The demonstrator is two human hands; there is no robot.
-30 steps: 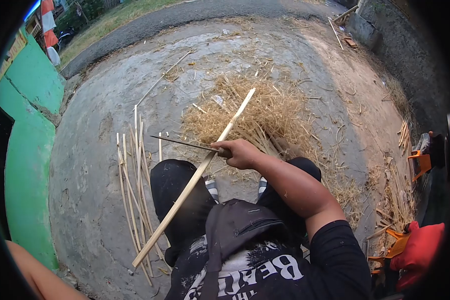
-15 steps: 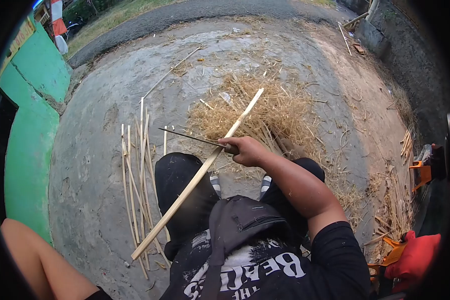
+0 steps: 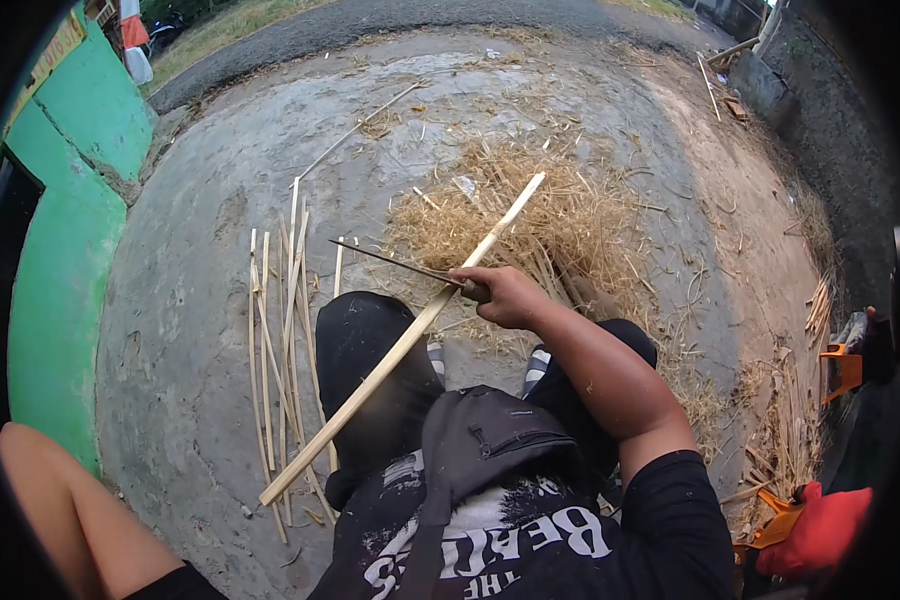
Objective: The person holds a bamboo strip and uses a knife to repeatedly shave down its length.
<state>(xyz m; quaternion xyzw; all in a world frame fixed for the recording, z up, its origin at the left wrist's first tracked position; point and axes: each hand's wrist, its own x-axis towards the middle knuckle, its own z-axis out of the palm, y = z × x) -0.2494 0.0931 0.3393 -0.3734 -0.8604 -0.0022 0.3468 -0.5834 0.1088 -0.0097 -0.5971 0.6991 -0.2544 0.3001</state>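
My right hand (image 3: 507,294) is closed round the short handle (image 3: 477,291) of a knife. Its long, thin dark blade (image 3: 390,262) points left and crosses a pale bamboo strip (image 3: 395,355). The index finger reaches forward to the strip beside the blade. Slanting over my left thigh (image 3: 365,335), the strip runs from lower left to upper right, its far end above a heap of shavings (image 3: 530,215). My left arm (image 3: 80,510) is bent at the lower left; its hand is outside the view.
Several thin bamboo strips (image 3: 288,350) lie on the concrete ground (image 3: 180,350) left of my legs. A green wall (image 3: 65,330) stands at the left. More split pieces (image 3: 790,430), an orange plastic object (image 3: 843,373) and red cloth (image 3: 820,530) are at the right.
The view has shifted slightly. My right hand, the knife and the bamboo strip keep nearly the same position relative to each other.
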